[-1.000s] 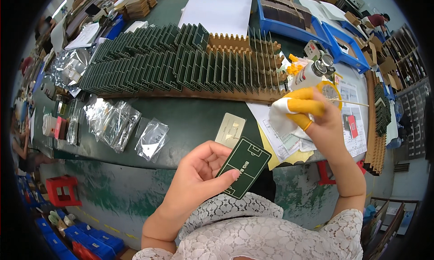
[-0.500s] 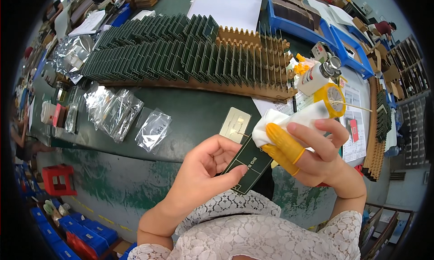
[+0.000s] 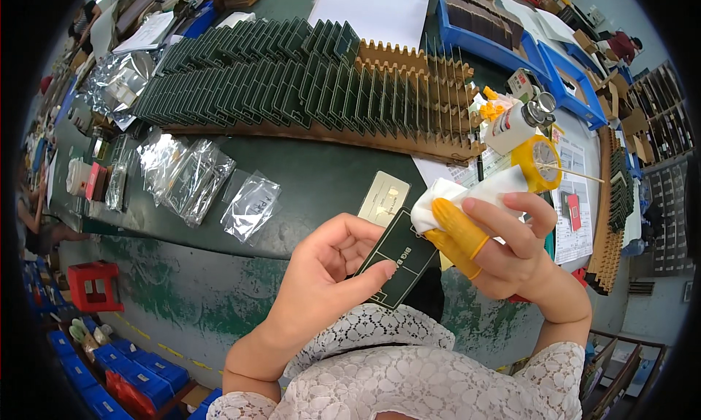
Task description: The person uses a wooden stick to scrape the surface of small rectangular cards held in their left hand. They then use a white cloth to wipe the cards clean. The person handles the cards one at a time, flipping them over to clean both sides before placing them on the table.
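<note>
Tilted in front of me is a dark green circuit board [image 3: 406, 263] with pale lines and white print. My left hand [image 3: 328, 270] grips its left edge, thumb on the face and fingers behind. My right hand [image 3: 500, 245] wears yellow finger cots on two fingers and presses a white cloth [image 3: 437, 207] to the board's upper corner. The cloth's bulk trails toward a roll of yellow tape [image 3: 540, 163]. Beyond the board a cream-coloured plate [image 3: 385, 198] lies on the green table [image 3: 307, 172].
Wooden slotted racks [image 3: 409, 146] hold rows of upright green boards [image 3: 219, 91]. Clear plastic bags [image 3: 193, 179] lie to the left. At the right stand a white bottle with a metal top [image 3: 511, 126], orange-yellow finger cots [image 3: 493, 109] and blue trays [image 3: 566, 84]. A red stool [image 3: 95, 287] is on the floor.
The board has turned slightly so more of its face shows. The cloth and right hand stay at its upper corner. My view has shifted slightly.
</note>
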### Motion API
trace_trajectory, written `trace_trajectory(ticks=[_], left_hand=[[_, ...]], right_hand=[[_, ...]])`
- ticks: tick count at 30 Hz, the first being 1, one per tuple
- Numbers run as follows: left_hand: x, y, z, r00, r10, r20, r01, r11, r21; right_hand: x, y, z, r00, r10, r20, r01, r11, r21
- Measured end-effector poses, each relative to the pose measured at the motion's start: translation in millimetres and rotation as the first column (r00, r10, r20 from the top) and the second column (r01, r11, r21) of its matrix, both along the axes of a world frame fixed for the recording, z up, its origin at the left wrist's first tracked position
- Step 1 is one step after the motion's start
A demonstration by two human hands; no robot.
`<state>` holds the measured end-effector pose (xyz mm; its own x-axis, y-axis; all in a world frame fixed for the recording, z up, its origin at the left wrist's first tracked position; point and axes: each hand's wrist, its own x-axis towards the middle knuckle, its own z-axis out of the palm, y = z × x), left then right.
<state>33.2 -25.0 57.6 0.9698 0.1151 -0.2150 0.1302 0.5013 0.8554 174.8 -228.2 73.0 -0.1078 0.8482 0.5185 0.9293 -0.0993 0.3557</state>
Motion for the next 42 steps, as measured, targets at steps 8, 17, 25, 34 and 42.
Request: trace_trajectory(ticks=[8, 17, 25, 34, 42], left_hand=[[-2, 6, -5, 0.999, 0.05, 0.016, -0.05, 0.999, 0.005], [-1, 10, -1, 0.985, 0.174, 0.007, -0.174, 0.985, 0.02], [0, 8, -9, 0.977, 0.214, 0.006, -0.214, 0.976, 0.035], [4, 6, -15, 0.977, 0.211, -0.012, -0.21, 0.976, 0.052], [4, 7, -15, 0.977, 0.21, -0.025, -0.208, 0.976, 0.069]], right_hand=[[1, -6, 1, 0.999, 0.009, 0.03, -0.009, 1.0, -0.006], [13, -17, 5, 0.748, -0.246, -0.616, 0.296, 0.955, -0.022], [42, -45, -5, 0.197, -0.068, -0.978, 0.345, 0.939, 0.004], [61, -81, -11, -0.387, 0.287, -0.876, 0.507, 0.86, 0.058], [66, -85, -10, -0.129, 0.292, -0.948, 0.501, 0.844, 0.192]])
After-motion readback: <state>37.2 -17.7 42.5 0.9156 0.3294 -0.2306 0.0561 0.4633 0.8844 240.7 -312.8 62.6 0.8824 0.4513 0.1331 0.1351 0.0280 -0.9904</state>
